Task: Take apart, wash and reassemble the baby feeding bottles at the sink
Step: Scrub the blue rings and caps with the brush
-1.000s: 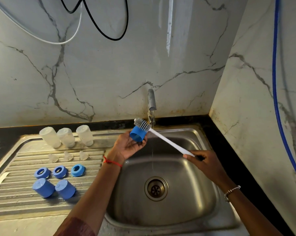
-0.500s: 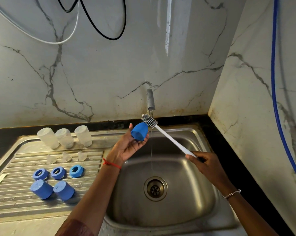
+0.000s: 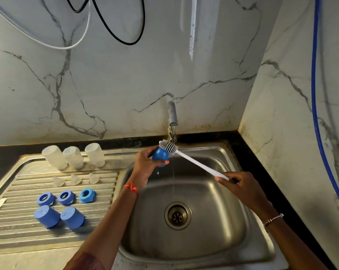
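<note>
My left hand (image 3: 145,164) grips a blue bottle cap (image 3: 160,157) above the sink basin (image 3: 219,221), just left of a thin stream of water from the tap (image 3: 172,115). My right hand (image 3: 240,187) holds the white handle of a bottle brush (image 3: 196,162), whose grey bristle head (image 3: 167,146) lies against the cap's top. On the drainboard (image 3: 18,238) stand three clear bottles (image 3: 73,157) upside down, three clear teats (image 3: 76,179), three blue screw rings (image 3: 65,197) and two more blue caps (image 3: 59,216).
The drain (image 3: 177,215) sits in the middle of the basin. A black counter strip (image 3: 262,172) runs behind and to the right of the sink. Marble walls close in at the back and right, with cables and a blue hose (image 3: 314,114) hanging on them.
The brush head came out of the cap's mouth and now rubs its outside. My left hand turned the cap over, closed end up.
</note>
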